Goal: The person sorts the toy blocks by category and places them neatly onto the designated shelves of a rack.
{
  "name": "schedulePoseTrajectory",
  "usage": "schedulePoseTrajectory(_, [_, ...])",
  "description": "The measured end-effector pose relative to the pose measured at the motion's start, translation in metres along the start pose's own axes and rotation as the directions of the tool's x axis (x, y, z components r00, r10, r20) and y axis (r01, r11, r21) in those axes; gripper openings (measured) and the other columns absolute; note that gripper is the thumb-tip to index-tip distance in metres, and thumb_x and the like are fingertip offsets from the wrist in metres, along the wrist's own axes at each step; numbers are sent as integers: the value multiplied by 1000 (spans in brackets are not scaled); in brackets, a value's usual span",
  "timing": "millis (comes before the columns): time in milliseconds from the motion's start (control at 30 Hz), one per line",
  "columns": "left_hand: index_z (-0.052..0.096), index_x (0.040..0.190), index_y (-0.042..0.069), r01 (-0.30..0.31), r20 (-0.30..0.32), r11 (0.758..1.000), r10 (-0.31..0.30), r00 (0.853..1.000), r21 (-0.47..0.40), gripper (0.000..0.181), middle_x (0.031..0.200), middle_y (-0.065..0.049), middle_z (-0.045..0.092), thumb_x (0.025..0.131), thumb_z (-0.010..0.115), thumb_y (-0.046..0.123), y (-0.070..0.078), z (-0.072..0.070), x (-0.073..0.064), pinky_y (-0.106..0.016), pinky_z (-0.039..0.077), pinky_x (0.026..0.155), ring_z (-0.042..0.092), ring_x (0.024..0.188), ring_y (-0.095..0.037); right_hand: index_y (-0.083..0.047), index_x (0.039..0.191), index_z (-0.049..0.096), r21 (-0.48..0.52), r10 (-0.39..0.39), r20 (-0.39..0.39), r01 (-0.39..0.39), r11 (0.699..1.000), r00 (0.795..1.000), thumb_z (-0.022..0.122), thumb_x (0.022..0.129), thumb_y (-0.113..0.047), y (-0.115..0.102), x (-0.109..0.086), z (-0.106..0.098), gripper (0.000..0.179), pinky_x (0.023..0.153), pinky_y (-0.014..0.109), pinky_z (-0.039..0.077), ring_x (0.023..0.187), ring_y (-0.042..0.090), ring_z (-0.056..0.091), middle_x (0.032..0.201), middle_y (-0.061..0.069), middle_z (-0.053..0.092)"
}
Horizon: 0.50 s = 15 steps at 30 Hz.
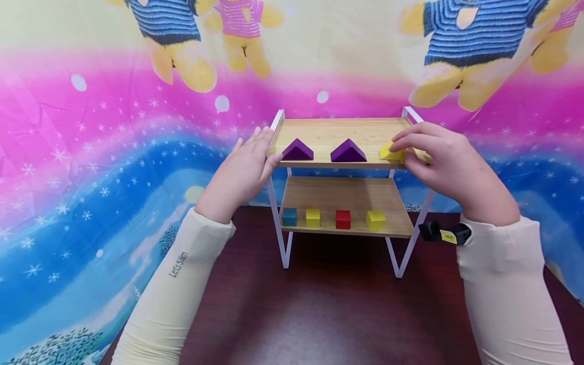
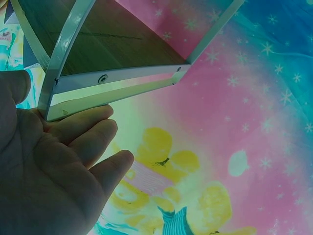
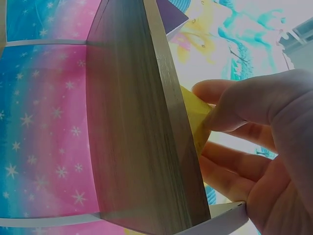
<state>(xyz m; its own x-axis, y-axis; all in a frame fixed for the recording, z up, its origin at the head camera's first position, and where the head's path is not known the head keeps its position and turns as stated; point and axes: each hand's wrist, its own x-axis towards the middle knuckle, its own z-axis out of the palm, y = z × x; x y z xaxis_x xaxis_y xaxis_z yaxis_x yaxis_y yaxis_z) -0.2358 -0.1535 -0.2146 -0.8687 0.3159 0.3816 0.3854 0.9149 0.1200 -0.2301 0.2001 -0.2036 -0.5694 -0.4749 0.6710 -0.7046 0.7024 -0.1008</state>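
Note:
A yellow triangular block (image 1: 387,151) stands at the right front of the upper shelf (image 1: 319,131). My right hand (image 1: 444,159) pinches it between thumb and fingers, which hide part of it; the right wrist view shows the same yellow block (image 3: 194,115) at the board's edge. My left hand (image 1: 242,170) rests against the shelf's left side with its fingers extended, beside the white frame (image 2: 66,46). Two purple triangular blocks, one at left (image 1: 298,150) and one in the middle (image 1: 348,151), sit along the front edge.
On the lower shelf (image 1: 342,192) stand a blue cube (image 1: 289,217), a yellow cube (image 1: 313,218), a red cube (image 1: 343,219) and another yellow cube (image 1: 376,220). The rack stands on a dark red surface (image 1: 337,314), before a printed cloth backdrop (image 1: 137,126).

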Motion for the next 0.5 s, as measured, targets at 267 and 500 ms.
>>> schedulePoseTrajectory(267, [22,162,9,-2,-2,1000,2,1000,-8,69,168,-9,21,108,40,47,0,1,0,-47,8,126,12,156,-23,-3,111,76,2,26,10,-26,1000,1000,77,83,8,1,2,2,30,83,-5,28,114,36,62,118,16,68])
schedulePoseTrajectory(500, [21,162,9,-7,-7,1000,7,1000,-7,68,168,-9,21,108,41,45,0,1,0,-49,9,125,12,156,-23,-5,113,75,-29,9,-9,-10,1000,1000,78,82,8,0,1,3,34,86,-1,31,116,35,58,118,15,69])
